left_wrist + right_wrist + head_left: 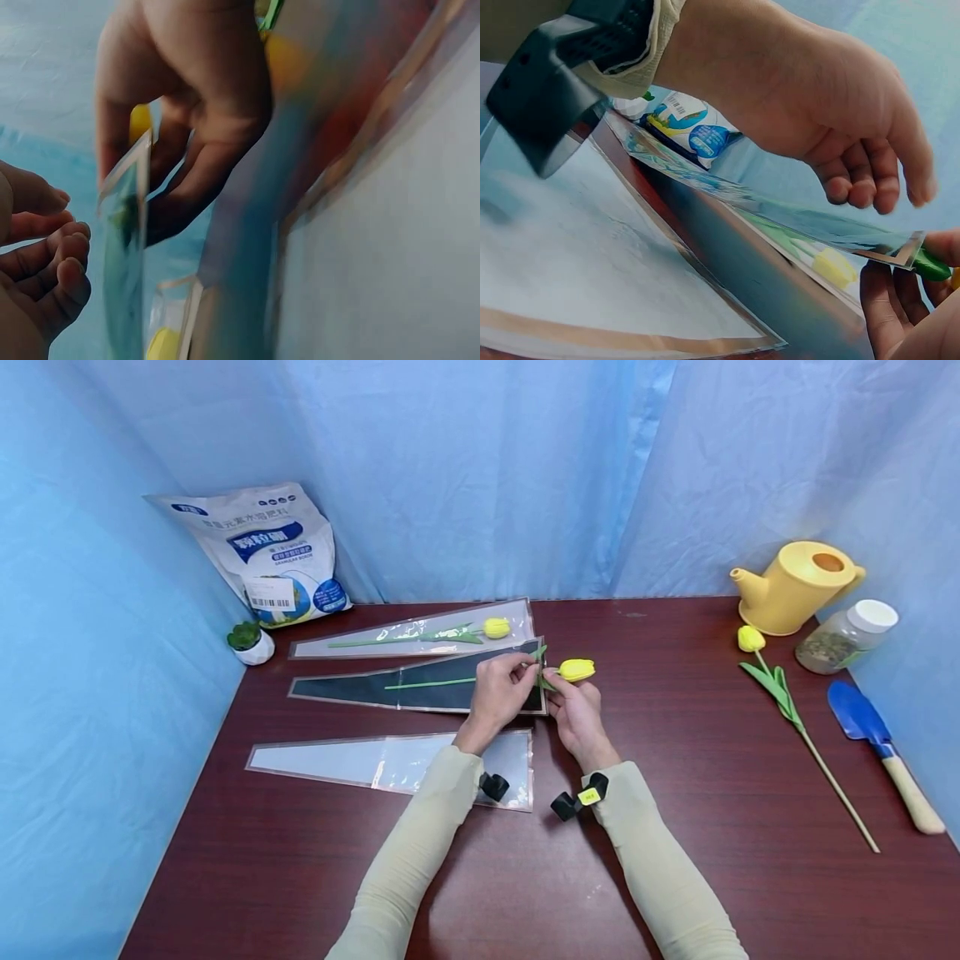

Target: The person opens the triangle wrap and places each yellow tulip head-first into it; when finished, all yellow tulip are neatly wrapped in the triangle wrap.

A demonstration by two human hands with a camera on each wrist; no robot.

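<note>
A yellow tulip [577, 670] lies with its stem along a dark, clear-fronted flower sleeve [345, 689], its bloom beyond the wide right end. My right hand [576, 710] holds that end by its edge, beside the bloom. In the right wrist view, this hand [922, 315] has fingers under the sleeve's corner, and a green leaf [931, 265] pokes out there. My left hand [501, 692] hovers over the sleeve near the leaves. Its fingers [859, 176] are loosely bent, with nothing visible between them in the right wrist view.
Behind lies a white sleeve [360, 647] with another yellow tulip; in front lies a white sleeve [315, 758]. A fertilizer bag [262, 556] and potted plant [251, 643] stand left. At right are a watering can [795, 589], jar [843, 639], loose tulip [780, 693] and trowel [885, 752].
</note>
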